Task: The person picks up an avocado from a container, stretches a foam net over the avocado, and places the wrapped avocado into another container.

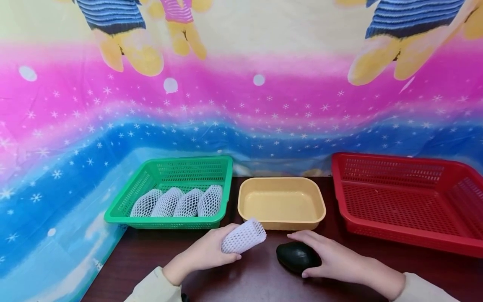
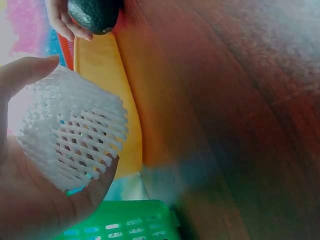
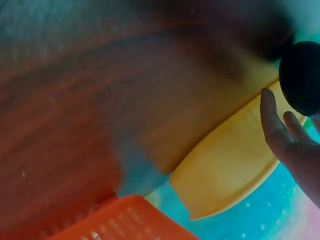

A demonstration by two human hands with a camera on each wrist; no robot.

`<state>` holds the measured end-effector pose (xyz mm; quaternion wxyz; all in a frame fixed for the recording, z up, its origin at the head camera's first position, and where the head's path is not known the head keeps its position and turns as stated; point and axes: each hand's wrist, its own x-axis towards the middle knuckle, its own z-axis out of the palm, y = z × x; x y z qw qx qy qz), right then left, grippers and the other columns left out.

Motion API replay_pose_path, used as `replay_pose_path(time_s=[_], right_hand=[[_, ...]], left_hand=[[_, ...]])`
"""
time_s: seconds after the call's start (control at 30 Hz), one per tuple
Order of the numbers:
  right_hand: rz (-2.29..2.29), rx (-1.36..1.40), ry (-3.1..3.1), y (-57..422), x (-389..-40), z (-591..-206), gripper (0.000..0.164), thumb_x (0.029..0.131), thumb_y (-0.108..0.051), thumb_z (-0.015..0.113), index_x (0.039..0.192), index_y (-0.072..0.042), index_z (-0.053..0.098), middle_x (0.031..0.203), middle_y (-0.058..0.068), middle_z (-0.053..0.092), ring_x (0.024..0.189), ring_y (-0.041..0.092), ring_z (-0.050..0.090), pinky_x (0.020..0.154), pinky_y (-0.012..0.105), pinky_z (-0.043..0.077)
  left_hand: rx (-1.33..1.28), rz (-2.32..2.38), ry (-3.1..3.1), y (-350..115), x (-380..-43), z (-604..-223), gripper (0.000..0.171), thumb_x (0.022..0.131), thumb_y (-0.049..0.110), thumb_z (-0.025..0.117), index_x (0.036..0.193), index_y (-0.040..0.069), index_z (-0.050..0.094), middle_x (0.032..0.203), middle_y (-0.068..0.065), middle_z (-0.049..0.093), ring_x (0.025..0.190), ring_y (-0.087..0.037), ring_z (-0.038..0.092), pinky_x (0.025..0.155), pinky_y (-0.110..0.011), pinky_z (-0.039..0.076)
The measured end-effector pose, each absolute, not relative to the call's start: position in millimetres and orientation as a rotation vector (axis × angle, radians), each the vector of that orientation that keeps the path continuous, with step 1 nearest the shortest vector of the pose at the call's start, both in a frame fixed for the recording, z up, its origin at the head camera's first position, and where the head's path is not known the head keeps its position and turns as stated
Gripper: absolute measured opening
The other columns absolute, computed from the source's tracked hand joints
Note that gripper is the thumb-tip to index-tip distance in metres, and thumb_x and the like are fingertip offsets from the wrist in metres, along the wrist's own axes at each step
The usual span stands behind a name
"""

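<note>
A white foam net sleeve [image 1: 244, 237] is gripped in my left hand [image 1: 211, 248], with thumb below and fingers behind it. Its open end points up and right in the head view. The left wrist view shows the net's mesh [image 2: 82, 130] between thumb and fingers. To the right, my right hand [image 1: 337, 256] holds a dark green avocado [image 1: 297, 256] between its thumb and fingers, close over the table. In the right wrist view the avocado [image 3: 302, 77] sits at the right edge beside the fingers [image 3: 270, 112], partly cut off by the frame.
Behind the left hand stands a green basket [image 1: 166, 223] with several net-wrapped fruits [image 1: 186, 202] in a row. A yellow tray [image 1: 281, 224] with a bare bottom stands in the middle. At right is a large red basket [image 1: 407, 239]. A printed cloth [image 1: 241, 96] hangs behind the dark wooden table [image 1: 249, 285].
</note>
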<state>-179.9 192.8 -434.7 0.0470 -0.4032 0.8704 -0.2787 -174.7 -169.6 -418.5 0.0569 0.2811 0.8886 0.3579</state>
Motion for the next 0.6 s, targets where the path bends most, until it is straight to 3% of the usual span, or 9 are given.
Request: replay_pose_path(time_s=[0.6], right_hand=[[-0.893, -1.378, 2.643, 187.1, -181.9, -445.2, 0.068, 0.084, -0.026, 0.087, 0.143, -0.017, 0.055, 0.134, -0.006, 0.056, 0.119, 0.013, 0.058, 0.093, 0.033, 0.053]], left_hand=[[0.816, 1.051, 2.686, -170.3, -176.6, -424.2, 0.059, 0.082, 0.025, 0.083, 0.136, 0.017, 0.059, 0.115, 0.003, 0.068, 0.097, -0.008, 0.062, 0.086, -0.033, 0.054]])
